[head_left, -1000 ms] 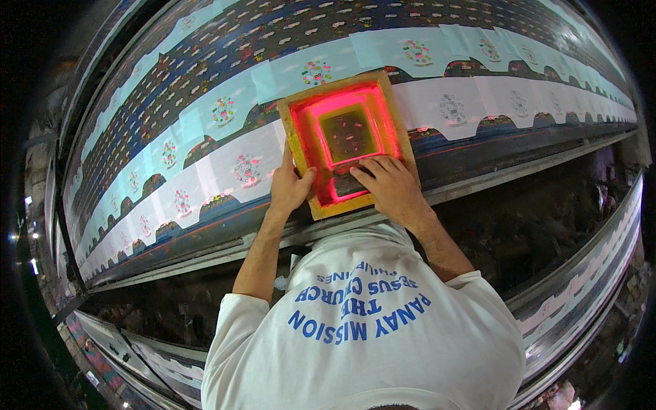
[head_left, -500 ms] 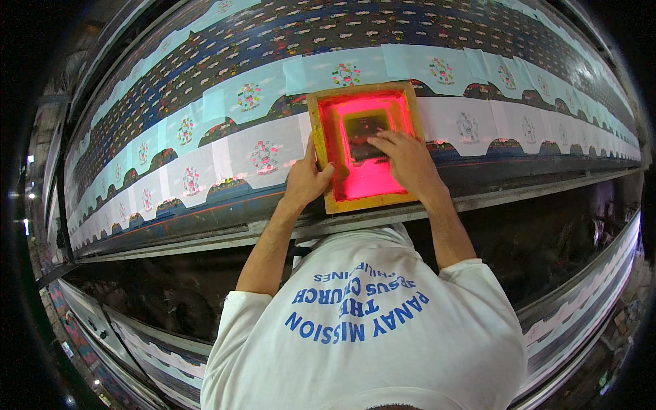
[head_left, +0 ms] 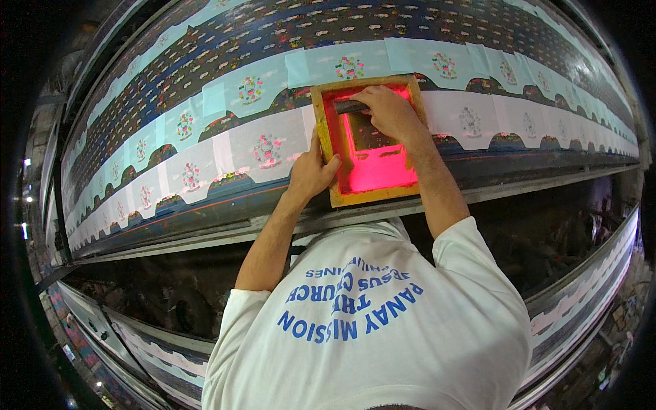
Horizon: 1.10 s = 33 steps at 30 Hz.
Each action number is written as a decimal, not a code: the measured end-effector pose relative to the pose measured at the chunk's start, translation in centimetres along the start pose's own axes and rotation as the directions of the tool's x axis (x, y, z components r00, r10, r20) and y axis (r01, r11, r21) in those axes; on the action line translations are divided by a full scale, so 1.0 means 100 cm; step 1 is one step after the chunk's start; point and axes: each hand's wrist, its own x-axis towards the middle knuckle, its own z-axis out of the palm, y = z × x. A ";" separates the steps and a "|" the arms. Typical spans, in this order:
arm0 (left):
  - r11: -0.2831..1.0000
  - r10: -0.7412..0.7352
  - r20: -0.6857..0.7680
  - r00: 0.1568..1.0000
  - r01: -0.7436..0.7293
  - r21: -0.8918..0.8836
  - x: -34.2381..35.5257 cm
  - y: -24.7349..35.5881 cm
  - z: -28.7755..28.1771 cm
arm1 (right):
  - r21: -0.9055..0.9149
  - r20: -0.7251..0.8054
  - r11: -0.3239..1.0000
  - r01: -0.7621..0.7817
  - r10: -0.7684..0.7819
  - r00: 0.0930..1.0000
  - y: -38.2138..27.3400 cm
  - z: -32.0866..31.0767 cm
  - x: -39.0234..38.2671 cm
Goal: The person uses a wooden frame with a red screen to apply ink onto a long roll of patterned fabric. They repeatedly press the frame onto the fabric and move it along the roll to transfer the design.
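Observation:
A wooden-framed printing screen (head_left: 376, 197) lies on the row of white fabric pieces at the long table's near side. Bright pink ink (head_left: 372, 178) covers the lower part of its mesh, with a darker rectangle above it. My left hand (head_left: 313, 171) grips the frame's left side, its thumb on the wood and fingers along the outer edge. In my right hand (head_left: 388, 113) is a dark squeegee (head_left: 350, 106), held near the far end of the mesh. My right hand and forearm hide the screen's right part.
White fabric pieces (head_left: 236, 160) with printed motifs line the near side, and pale blue ones (head_left: 266, 85) lie behind them. The table's dark, patterned surface (head_left: 287, 31) stretches beyond. A metal rail (head_left: 225, 240) borders the near edge. Another fabric-laden table (head_left: 581, 297) stands behind me.
My right hand has moved toward the screen's far end and now shows the squeegee in its grip. More pink ink shows on the near mesh. My left hand stays on the frame.

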 end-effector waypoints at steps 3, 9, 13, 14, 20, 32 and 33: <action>0.999 -0.014 -0.045 0.999 0.016 0.030 0.000 -0.003 0.005 | -0.001 0.245 0.999 -0.048 0.046 0.968 -0.014 -0.024 0.002; 0.990 0.106 -0.101 0.989 -0.095 0.106 -0.002 -0.009 0.009 | 0.052 0.231 0.994 0.097 -0.106 0.967 -0.034 -0.014 -0.091; 0.986 0.100 -0.118 0.988 -0.082 0.146 -0.003 -0.003 0.010 | 0.044 0.133 0.998 0.038 -0.044 0.990 -0.056 -0.013 -0.136; 0.983 0.106 -0.125 0.986 -0.085 0.162 -0.004 -0.001 0.009 | 0.062 0.114 0.998 0.017 -0.024 0.993 -0.057 -0.013 -0.138; 0.981 0.112 -0.088 0.990 -0.096 0.169 -0.006 0.004 0.006 | -0.072 -0.148 0.996 -0.047 0.036 0.988 -0.029 -0.009 -0.109; 0.970 0.123 -0.055 0.991 -0.109 0.217 -0.002 0.005 0.001 | -0.027 0.043 0.997 -0.071 0.072 0.996 0.041 -0.034 -0.036; 0.971 0.135 -0.060 0.989 -0.120 0.205 -0.001 0.003 0.002 | -0.022 0.097 0.997 -0.075 0.077 0.992 0.039 -0.040 -0.040</action>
